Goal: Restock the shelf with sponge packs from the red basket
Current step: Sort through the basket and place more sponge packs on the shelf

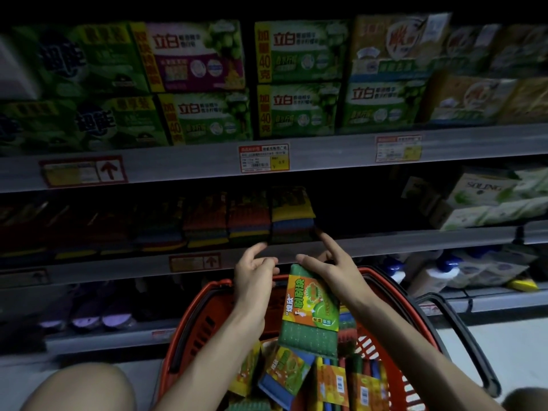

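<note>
I saw the sponge pack [311, 312] up in the air, over the far edge of the red basket [189, 330]. The right hand [335, 268] held it by its top end, thumb in front and fingers behind, with one finger poking out at the shelf [385, 247]. The pack's long side ran up and away, and its top end was near the shelf's front edge. The left hand [255, 277] was just beside the pack's top left corner. Its fingers were loose and bent, and it held nothing I could see. The row of packs [292, 218] on the shelf ended just above the hands, with a dark gap [355, 212] to its right. I judged the pack should go up and a little right. The right hand was nearer. More packs [284, 372] lay in the basket.
</note>
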### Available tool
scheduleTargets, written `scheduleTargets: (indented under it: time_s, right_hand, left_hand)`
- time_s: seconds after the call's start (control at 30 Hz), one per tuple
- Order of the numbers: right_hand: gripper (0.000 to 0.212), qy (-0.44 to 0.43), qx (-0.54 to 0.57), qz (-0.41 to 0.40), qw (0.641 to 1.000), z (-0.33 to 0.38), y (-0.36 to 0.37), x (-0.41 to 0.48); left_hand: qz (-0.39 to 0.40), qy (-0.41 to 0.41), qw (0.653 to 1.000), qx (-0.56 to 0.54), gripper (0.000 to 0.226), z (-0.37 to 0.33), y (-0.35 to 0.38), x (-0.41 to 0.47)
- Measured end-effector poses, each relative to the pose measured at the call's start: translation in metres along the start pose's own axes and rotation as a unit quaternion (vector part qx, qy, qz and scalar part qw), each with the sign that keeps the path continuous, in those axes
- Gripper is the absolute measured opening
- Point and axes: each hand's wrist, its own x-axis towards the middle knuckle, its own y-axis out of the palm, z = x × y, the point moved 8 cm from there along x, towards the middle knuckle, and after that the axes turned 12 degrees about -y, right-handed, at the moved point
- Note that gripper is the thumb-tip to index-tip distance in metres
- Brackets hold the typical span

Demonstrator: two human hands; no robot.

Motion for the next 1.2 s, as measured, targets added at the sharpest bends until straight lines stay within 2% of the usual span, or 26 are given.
scheduleTargets:
  time_s: [0.27,0.33,0.4,0.5,0.63,0.73,0.8,0.83,0.93,1.07,1.2]
  right_hand:
    - [0.088,-0.018,0.002,-0.035,0.999,0.016,-0.018,-0.012]
    - [0.073,-0.03,0.018,-0.054,0.998,0.025,-0.028,-0.019]
    - [0.047,-0.037,0.065,-0.082,0.994,0.033,-0.039,-0.026]
    - [0.026,-0.041,0.135,-0.142,0.98,0.038,-0.058,-0.033]
    - [0.014,-0.036,0.181,-0.187,0.965,0.042,-0.073,-0.041]
    - [0.022,-0.019,0.183,-0.172,0.968,0.043,-0.074,-0.048]
    - [0.036,0.005,0.213,-0.136,0.968,0.041,-0.068,-0.054]
    - [0.044,0.01,0.216,-0.117,0.969,0.04,-0.066,-0.056]
    - [0.043,-0.01,0.199,-0.088,0.976,0.041,-0.068,-0.065]
    - [0.064,-0.036,0.185,-0.03,0.982,0.046,-0.079,-0.07]
    - [0.079,-0.084,0.083,-0.007,0.993,0.058,-0.094,-0.074]
  left_hand:
    - [0.046,0.006,0.998,0.036,0.026,-0.005,-0.001,-0.016]
    - [0.079,0.006,0.995,0.057,0.02,-0.005,0.003,-0.024]
    - [0.112,0.017,0.99,0.085,0.019,-0.005,0.008,-0.033]
    - [0.184,0.024,0.974,0.128,0.043,0.001,0.019,-0.043]
    - [0.314,-0.061,0.94,0.117,0.057,0.026,0.043,-0.058]
    - [0.29,-0.04,0.954,0.06,0.069,0.027,0.044,-0.05]
    - [0.261,-0.028,0.965,0.022,0.074,0.023,0.039,-0.044]
    - [0.255,-0.022,0.967,0.004,0.075,0.021,0.037,-0.043]
    - [0.261,0.004,0.965,-0.035,0.068,0.013,0.037,-0.042]
    - [0.272,0.078,0.959,0.004,0.078,-0.001,0.038,-0.041]
    - [0.279,0.147,0.946,0.073,0.089,-0.012,0.037,-0.044]
